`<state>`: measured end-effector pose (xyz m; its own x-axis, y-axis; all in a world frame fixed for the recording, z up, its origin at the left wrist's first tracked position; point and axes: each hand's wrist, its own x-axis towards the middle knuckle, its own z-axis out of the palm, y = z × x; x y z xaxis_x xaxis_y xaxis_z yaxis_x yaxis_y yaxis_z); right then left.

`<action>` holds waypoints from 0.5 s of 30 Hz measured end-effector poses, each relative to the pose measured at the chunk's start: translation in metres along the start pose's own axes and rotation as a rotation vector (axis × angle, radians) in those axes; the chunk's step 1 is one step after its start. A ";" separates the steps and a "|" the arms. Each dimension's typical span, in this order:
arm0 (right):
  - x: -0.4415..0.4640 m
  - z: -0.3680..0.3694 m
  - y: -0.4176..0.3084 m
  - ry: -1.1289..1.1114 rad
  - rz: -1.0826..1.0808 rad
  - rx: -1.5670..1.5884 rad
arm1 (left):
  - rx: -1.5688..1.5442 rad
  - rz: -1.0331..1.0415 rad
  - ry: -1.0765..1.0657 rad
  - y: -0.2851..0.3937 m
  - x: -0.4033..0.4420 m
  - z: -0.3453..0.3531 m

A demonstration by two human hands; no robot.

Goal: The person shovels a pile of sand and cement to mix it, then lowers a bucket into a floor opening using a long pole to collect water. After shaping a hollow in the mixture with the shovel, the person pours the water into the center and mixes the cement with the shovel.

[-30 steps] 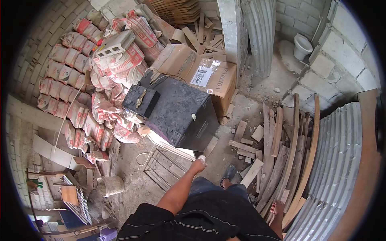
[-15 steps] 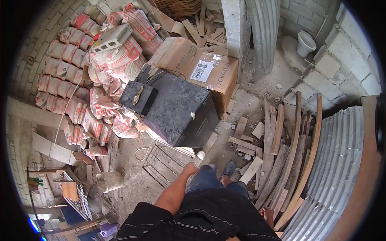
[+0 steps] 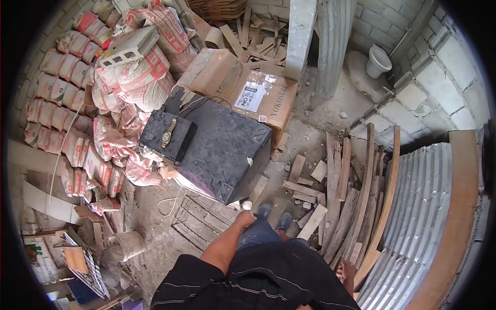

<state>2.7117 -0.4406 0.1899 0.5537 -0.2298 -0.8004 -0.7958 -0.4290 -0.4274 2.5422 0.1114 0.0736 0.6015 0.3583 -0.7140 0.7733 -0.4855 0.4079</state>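
My left hand (image 3: 245, 219) is closed in front of my jeans, its back toward me. Whatever it may hold is hidden. Just beyond it is a small white rounded object (image 3: 247, 205), near the lower corner of a large black speaker-like box (image 3: 222, 147). On a smaller black box (image 3: 166, 135) on top of it rests a gold-coloured wristwatch (image 3: 168, 133). My right hand (image 3: 347, 272) hangs low at my other side, fingers curled, beside the stacked planks (image 3: 338, 206). A reddish-and-white bit shows at its fingers, too small to name.
Printed cardboard boxes (image 3: 263, 98) stand behind the speaker-like box. Cement sacks (image 3: 62, 93) are piled left, with a hollow block (image 3: 129, 47) on top. A metal grate (image 3: 199, 219) and a bucket (image 3: 126, 245) are on the floor. Corrugated sheets (image 3: 418, 206) line the right; a toilet (image 3: 378, 62) stands behind.
The view has shifted, so the speaker-like box and sacks sit further left. My feet appear in new positions. Both hands remain low, with fingers curled.
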 end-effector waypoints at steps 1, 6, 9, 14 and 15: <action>0.006 -0.004 0.025 -0.092 -0.195 -0.187 | -0.006 0.009 -0.016 -0.001 0.000 -0.004; 0.037 -0.015 0.121 -0.172 -0.820 -0.811 | -0.007 0.017 -0.058 -0.010 0.000 -0.019; 0.078 -0.032 0.186 -0.057 -1.098 -1.108 | -0.031 -0.030 -0.031 -0.028 0.007 -0.012; -0.013 0.016 0.070 -0.055 0.067 -0.037 | -0.008 -0.062 -0.088 -0.038 0.009 -0.020; -0.061 0.032 0.011 -0.058 0.133 -0.042 | -0.007 -0.065 -0.085 -0.041 0.010 -0.018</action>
<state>2.6616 -0.4031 0.2209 0.4283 -0.2361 -0.8722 -0.8493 -0.4349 -0.2993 2.5204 0.1496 0.0600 0.5313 0.3199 -0.7845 0.8117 -0.4576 0.3631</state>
